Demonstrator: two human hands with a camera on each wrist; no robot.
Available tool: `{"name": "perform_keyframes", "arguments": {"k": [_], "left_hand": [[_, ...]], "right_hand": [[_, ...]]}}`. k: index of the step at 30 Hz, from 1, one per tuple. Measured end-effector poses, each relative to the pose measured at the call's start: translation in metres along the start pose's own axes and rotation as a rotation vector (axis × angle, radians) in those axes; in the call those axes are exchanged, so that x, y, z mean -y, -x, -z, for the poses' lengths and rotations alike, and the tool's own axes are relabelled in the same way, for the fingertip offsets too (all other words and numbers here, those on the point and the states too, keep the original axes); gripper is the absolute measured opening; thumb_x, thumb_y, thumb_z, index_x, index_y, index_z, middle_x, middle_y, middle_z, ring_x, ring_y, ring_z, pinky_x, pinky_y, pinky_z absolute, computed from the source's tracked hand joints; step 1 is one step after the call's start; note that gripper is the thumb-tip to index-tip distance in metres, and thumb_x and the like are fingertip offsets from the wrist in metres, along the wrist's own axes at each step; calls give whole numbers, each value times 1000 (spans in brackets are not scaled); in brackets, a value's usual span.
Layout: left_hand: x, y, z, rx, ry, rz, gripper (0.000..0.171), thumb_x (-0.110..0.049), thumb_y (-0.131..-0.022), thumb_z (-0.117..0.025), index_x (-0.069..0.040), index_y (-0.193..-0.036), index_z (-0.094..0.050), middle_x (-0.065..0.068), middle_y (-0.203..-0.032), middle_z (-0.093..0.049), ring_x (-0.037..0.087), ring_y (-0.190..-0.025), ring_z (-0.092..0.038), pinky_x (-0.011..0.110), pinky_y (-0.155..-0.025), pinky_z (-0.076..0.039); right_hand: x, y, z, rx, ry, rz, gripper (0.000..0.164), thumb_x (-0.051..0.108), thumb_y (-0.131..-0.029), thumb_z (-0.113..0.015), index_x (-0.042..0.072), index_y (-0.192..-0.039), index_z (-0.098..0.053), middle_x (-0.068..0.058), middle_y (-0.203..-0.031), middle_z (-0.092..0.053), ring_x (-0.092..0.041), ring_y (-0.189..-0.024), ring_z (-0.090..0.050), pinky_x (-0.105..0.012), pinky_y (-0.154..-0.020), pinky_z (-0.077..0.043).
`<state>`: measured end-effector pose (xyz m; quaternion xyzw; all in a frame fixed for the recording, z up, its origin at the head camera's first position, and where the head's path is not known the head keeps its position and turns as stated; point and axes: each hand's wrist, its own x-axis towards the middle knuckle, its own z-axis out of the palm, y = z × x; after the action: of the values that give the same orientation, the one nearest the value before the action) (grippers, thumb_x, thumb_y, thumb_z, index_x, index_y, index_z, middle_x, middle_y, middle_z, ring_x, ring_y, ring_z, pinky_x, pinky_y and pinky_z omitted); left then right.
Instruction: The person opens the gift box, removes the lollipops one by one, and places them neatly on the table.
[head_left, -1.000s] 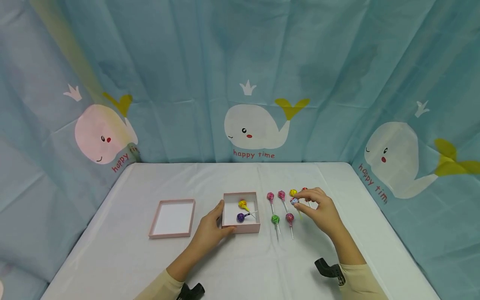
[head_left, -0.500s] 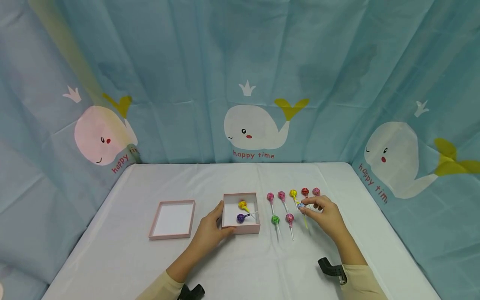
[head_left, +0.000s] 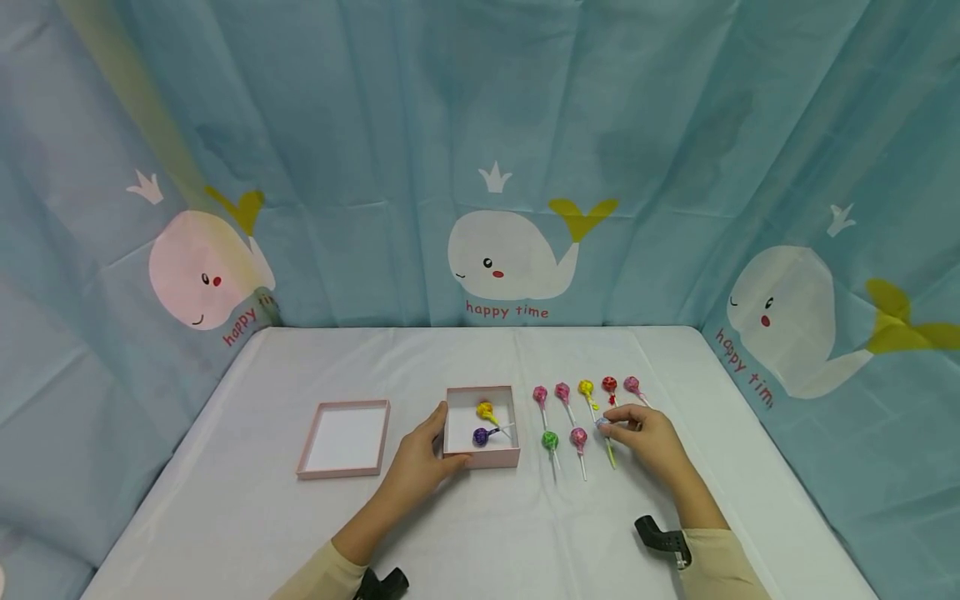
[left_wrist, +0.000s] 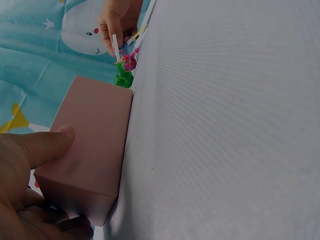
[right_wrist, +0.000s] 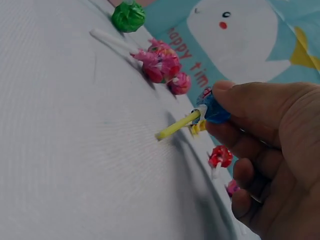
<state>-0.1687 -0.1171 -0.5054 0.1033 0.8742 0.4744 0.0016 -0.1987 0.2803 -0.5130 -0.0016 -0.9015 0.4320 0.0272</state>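
My right hand pinches the head of a blue lollipop between thumb and fingers, its yellow stick pointing out toward the table. Around that hand lie a green lollipop, a pink one and a back row with a yellow lollipop and a red one. My left hand grips the left side of a pink box, thumb on its front wall. In the box lie a yellow-orange lollipop and a purple one.
A shallow pink lid lies to the left of the box on the white tablecloth. Behind the table hangs a blue curtain with whale prints. Each wrist carries a black camera mount.
My right hand has come nearer to me and slightly right with the blue lollipop, lowering it into the front row and uncovering the red and pink ones behind. The left hand stays on the box.
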Motion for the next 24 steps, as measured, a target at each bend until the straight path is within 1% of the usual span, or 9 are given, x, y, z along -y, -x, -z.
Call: {"name": "perform_keyframes", "arguments": {"k": [3,10,13,16,23,24], "left_hand": [[0,0,0,-1,-1,-1,99,-22,-81,-89,0,-159,-31,17,-165,-30,30,-151,-32,44,-118,-37],[1,0,0,0,-5,1,99,-23,-82,-89,0,-159,-31,16,-165,-30,30,-152,-32,44,-119,-36],[0,-1,0,-1,-7,2,100,-23,-82,-89,0,-159,-30,15,-165,-30,30,-152,-32,44,-118,-36],[0,-1,0,-2,-10,4,100,-23,-81,-89,-1,-159,-31,15,-165,-30,30,-151,-32,44,-118,-36],[0,-1,1,-7,-21,-13,99,-23,-81,-89,1,-158,-32,17,-165,-32,32,-151,-34,45,-118,-37],[1,-1,1,-6,-20,-6,99,-24,-81,-89,0,-158,-32,16,-165,-32,31,-151,-33,44,-118,-36]], "right_hand": [[-2,1,-2,21,-14,-1,29,36,-88,-82,15,-108,-78,-1,-99,-73,-18,-83,-56,-26,-69,-48],[-6,0,-7,16,-4,-13,28,37,-88,-82,16,-106,-78,-1,-102,-74,-17,-87,-61,-26,-73,-52],[-7,-1,-8,10,14,-10,26,37,-88,-82,17,-104,-78,-1,-101,-73,-17,-87,-62,-26,-74,-52],[-7,-2,-9,-1,36,-5,24,36,-88,-83,17,-102,-78,-1,-98,-72,-17,-84,-60,-27,-72,-52],[-5,-2,-10,-5,87,2,22,34,-88,-82,17,-101,-77,-1,-91,-69,-17,-80,-57,-27,-68,-49],[-5,-2,-10,-4,89,4,22,33,-88,-82,17,-101,-76,-1,-90,-68,-18,-79,-56,-27,-67,-49]]}}
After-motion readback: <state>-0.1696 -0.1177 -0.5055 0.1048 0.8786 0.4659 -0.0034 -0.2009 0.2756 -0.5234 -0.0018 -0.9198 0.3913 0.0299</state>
